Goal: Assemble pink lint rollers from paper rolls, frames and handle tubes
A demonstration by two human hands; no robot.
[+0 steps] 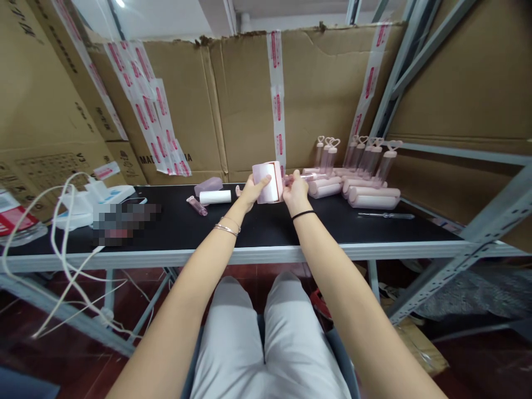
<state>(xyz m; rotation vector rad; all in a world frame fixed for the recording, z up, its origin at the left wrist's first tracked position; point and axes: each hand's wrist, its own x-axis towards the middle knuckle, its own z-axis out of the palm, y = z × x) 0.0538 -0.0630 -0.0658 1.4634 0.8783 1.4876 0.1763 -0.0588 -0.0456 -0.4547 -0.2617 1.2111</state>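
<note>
In front of me, above the black tabletop point(199, 230), my left hand point(250, 193) grips a pale pink plastic case point(261, 176) with a white roll point(270, 185) in it. My right hand point(296, 189) is at the case's right end, its fingers pinched on a slim translucent pink piece point(310, 177) whose exact kind I cannot make out. Left of my hands lie another white roll point(215, 197), a lilac cover point(208, 185) and a small translucent pink tube point(197, 205). A small pink heart-shaped end point(238, 190) shows beside my left hand.
On the right stand several pink cases point(374, 197) with upright clear tubes point(386, 165) topped by hearts. A slim screwdriver-like tool point(385, 216) lies before them. Left are a power strip point(120, 194), white cables point(62, 244) and a blurred-out object point(124, 219). Cardboard point(245, 105) walls the back.
</note>
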